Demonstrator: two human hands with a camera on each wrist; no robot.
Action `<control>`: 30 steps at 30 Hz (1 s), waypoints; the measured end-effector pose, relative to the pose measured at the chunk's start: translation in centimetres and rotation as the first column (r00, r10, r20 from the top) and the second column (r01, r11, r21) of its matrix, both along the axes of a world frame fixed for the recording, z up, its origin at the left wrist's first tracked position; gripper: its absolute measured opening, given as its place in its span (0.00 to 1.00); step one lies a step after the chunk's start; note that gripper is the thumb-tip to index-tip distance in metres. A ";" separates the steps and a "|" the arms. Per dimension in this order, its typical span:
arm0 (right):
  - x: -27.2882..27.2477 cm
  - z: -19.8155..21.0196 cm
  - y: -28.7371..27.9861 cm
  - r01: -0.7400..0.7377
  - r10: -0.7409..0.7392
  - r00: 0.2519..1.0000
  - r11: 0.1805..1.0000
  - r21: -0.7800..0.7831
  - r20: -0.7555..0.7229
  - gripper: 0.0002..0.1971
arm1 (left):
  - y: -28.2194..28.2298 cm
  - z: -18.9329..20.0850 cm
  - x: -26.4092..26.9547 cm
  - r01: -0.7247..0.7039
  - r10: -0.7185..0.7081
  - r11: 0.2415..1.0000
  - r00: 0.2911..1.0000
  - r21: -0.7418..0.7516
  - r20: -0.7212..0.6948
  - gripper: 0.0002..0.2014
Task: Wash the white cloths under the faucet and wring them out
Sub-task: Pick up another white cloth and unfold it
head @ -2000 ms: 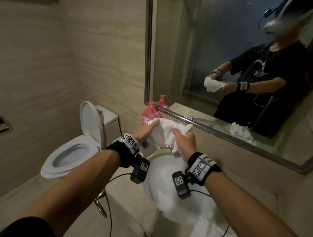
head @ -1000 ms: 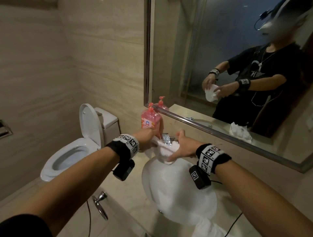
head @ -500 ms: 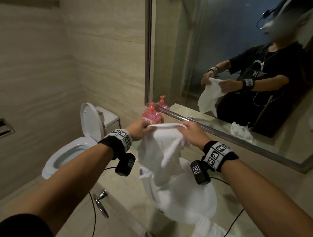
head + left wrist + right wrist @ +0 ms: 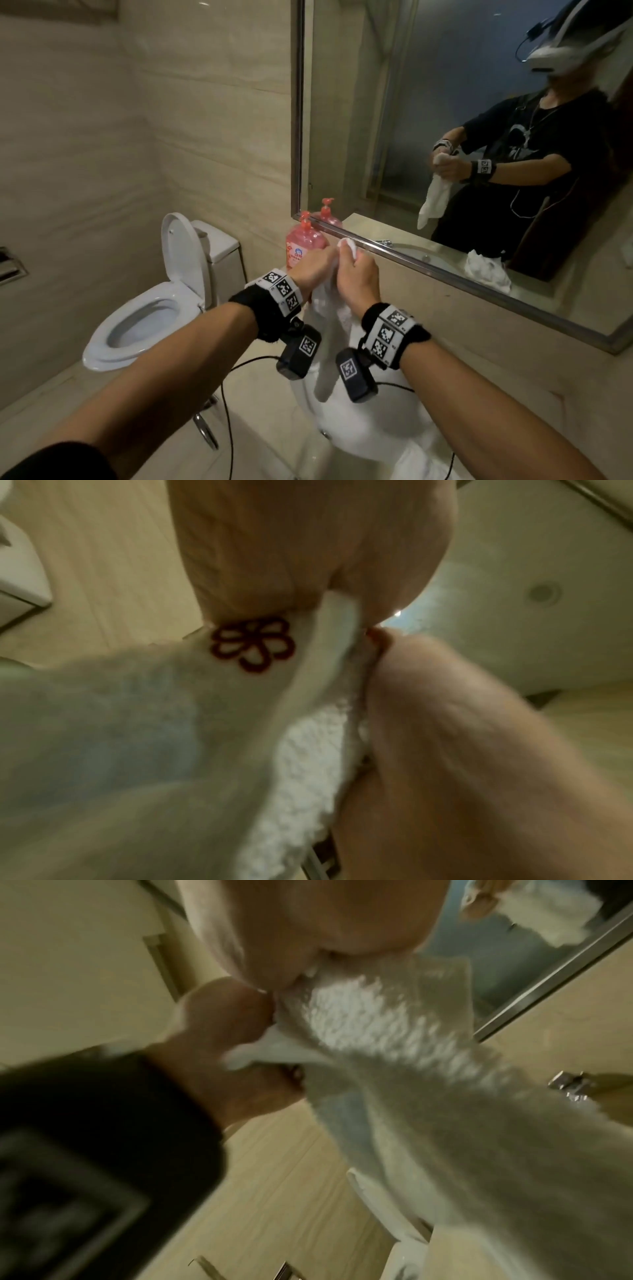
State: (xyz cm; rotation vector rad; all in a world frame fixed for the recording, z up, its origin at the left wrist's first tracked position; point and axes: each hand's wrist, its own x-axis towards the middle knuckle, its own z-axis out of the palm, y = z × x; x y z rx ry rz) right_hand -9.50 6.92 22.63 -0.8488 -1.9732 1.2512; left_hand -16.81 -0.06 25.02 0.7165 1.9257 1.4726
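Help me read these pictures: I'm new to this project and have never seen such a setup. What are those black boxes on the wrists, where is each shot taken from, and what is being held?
No machine here: a person works bare-handed at a bathroom sink. The big picture comes from a camera on their head, looking down at both arms. The black boxes under the patterned wristbands are small cameras; the two blurry close-ups come from them, looking along each hand.

The left hand and right hand are pressed close together, both gripping one white cloth near its top; the rest hangs down over the sink. The left wrist view shows a red flower outline on it.

A pink soap bottle stands behind the hands, a toilet to the left. The mirror reflects the person and another white cloth on the counter.
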 end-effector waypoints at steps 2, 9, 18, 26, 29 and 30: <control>0.0 -1.0 -0.9 0.005 -0.004 1.000 0.998 0.055 -0.015 0.26 | -0.3 0.0 0.4 -0.010 0.009 0.999 1.000 0.045 0.024 0.14; 1.1 0.4 3.5 -0.125 0.091 0.984 0.966 0.225 0.156 0.25 | -2.9 0.7 -0.7 0.353 -0.396 0.900 0.908 -0.257 -0.139 0.23; 3.3 0.5 6.7 -0.675 0.299 0.607 0.684 0.278 0.737 0.16 | -6.0 -0.2 -5.5 0.209 -0.647 0.672 0.632 -0.711 -0.426 0.10; 2.2 -2.3 3.2 -0.098 0.090 0.994 0.986 -0.134 -0.065 0.17 | -3.9 -0.9 -3.2 0.064 -0.064 0.998 0.998 0.016 0.028 0.28; -0.1 -2.2 -1.5 -0.092 0.078 0.991 0.988 -0.126 -0.111 0.21 | -1.3 -0.6 -1.2 -0.024 0.017 0.998 0.994 0.061 0.110 0.30; -0.4 -1.7 -1.8 -0.042 0.023 0.991 0.988 -0.147 -0.129 0.22 | -0.7 -0.6 -0.7 -0.009 0.007 0.999 0.999 0.034 0.043 0.29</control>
